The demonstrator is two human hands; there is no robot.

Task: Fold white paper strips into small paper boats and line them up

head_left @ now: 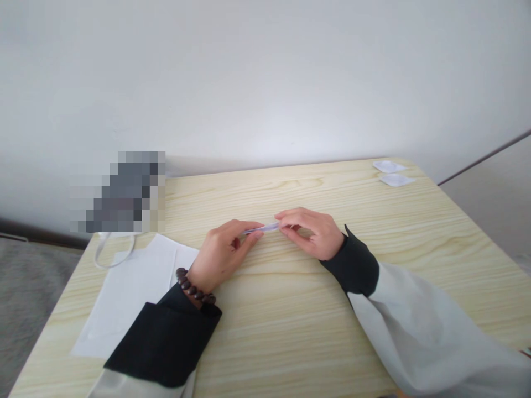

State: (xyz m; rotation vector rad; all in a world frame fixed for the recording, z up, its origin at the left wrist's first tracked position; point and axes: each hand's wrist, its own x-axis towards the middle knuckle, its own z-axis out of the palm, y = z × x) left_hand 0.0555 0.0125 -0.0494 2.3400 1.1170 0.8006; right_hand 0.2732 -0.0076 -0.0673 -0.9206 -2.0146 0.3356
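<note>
A thin pale strip of folded paper (267, 227) lies low over the light wooden table (290, 331), held at both ends. My left hand (222, 253) pinches its left end with fingers closed; a dark bead bracelet (194, 288) circles that wrist. My right hand (311, 231) pinches the right end, fingers pressed together. Both hands rest on the table near its middle. Dark cuffs and pale sleeves cover my forearms.
White paper sheets (128, 293) lie at the left under my left sleeve. A white looped cord (112, 251) sits by a blurred-out object (120, 190) at the back left. Two small white folded pieces (392, 172) lie at the back right corner. A pale wall stands behind.
</note>
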